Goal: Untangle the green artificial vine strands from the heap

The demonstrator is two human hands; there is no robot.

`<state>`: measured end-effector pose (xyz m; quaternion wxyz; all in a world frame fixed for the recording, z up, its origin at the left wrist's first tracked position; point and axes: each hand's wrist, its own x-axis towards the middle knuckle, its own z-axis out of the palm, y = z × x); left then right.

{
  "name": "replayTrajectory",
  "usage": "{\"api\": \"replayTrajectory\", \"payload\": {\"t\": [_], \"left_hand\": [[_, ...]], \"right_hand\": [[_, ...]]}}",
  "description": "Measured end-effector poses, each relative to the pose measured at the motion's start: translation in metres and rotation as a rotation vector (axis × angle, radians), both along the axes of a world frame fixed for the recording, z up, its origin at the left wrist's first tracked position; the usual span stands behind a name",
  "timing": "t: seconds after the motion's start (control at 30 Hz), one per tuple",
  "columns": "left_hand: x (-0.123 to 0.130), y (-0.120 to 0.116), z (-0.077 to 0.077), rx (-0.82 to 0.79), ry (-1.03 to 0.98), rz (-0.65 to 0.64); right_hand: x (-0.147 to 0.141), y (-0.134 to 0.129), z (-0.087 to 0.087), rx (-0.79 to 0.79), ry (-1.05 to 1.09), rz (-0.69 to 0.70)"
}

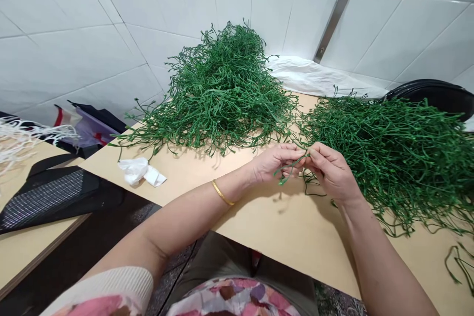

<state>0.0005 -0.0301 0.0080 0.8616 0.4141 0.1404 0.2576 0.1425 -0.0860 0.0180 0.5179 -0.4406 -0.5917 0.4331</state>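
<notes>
Thin green artificial stems (283, 174) are pinched between my two hands above the table. My left hand (280, 162) has its fingers closed on them, and the stems hang below its fingertips. Fingertips nearly meeting it, my right hand (331, 167) is also closed on the green stems. Behind and to the left rises a tall pile of green stems (225, 89). Another wide green pile (400, 148) spreads beside and beyond my right hand.
The wooden table (259, 217) stands against a tiled wall. A crumpled white tissue (138, 171) lies at left, white cloth (311, 75) along the wall, and a black round object (431, 94) at back right. White strands (25, 140) and a black mesh item (48, 197) are on another table.
</notes>
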Motion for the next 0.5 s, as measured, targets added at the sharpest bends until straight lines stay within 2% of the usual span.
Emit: {"api": "replayTrajectory", "payload": {"t": [0.13, 0.23, 0.37, 0.5], "left_hand": [[0.0, -0.004, 0.003, -0.033, -0.039, -0.062], [0.0, -0.002, 0.003, 0.006, -0.012, 0.001], [0.003, 0.005, -0.005, 0.156, 0.133, 0.198], [0.007, 0.006, -0.011, 0.179, 0.226, 0.253]], "right_hand": [[-0.003, -0.003, 0.001, -0.094, 0.199, 0.059], [-0.003, 0.001, -0.003, -0.087, 0.172, 0.011], [0.0, 0.008, -0.012, 0.018, -0.176, -0.122], [0.0, 0.011, -0.014, 0.076, -0.563, -0.205]]}}
